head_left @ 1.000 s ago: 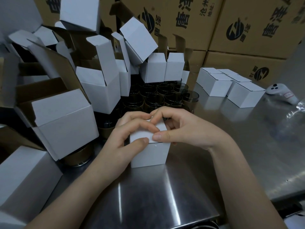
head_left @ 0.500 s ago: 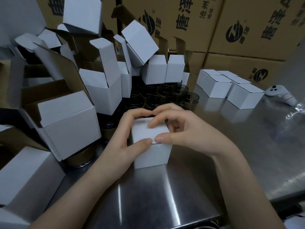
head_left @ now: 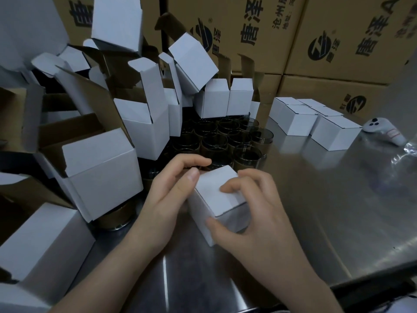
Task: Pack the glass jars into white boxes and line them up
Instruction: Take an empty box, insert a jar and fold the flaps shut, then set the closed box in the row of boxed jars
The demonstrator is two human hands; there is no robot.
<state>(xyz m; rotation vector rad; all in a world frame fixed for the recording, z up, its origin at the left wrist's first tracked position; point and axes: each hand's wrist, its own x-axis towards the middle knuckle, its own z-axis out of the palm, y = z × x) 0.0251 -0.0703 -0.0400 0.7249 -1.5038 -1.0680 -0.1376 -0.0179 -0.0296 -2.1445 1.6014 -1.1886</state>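
Lid now closed, the white box [head_left: 216,199] at near centre has been tipped from upright to tilted, right hand [head_left: 255,213] clasping its top and near face, left hand [head_left: 169,193] pinching its left edge: judged ready to join the far-right row of closed boxes [head_left: 295,123].

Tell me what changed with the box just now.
The white box, earlier square-on with both hands pressing its flap down, is now closed, turned corner-on and tilted. The right hand grips it, thumb on the front; the left hand holds its left side. The glass jars and row of closed boxes stayed put.
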